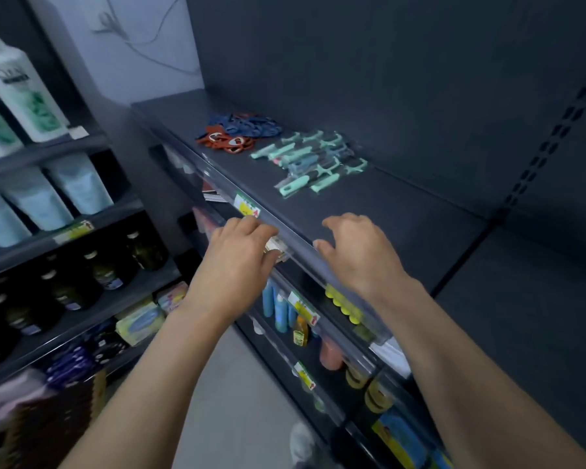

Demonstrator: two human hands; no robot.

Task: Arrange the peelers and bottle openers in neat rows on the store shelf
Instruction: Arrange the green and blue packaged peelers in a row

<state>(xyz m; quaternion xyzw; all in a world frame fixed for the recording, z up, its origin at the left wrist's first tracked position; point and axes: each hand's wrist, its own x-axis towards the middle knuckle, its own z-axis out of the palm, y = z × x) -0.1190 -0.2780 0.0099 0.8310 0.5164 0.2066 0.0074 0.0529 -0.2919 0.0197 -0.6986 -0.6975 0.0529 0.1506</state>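
Dim store aisle, dark metal shelf (369, 211) against dark back panel; bottle openers (241, 132), blue and red, heaped loose near far left end; peelers (313, 160), mint-green, in untidy pile just beside, to right; both piles well apart from hands; left hand (241, 255) at front price rail (298, 245), fingers curled over pale tag (274, 247), grip unclear; right hand (359, 252) above shelf edge, fingers loosely bent, holding nothing; white bottles (21, 82) on side shelving, left.

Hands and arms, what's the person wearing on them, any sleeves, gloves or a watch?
Nothing worn shows. The left hand and right hand have no gloves; the forearms are bare to the picture's edge, no sleeves, no watch. Blur hides whether there is a thin ring.
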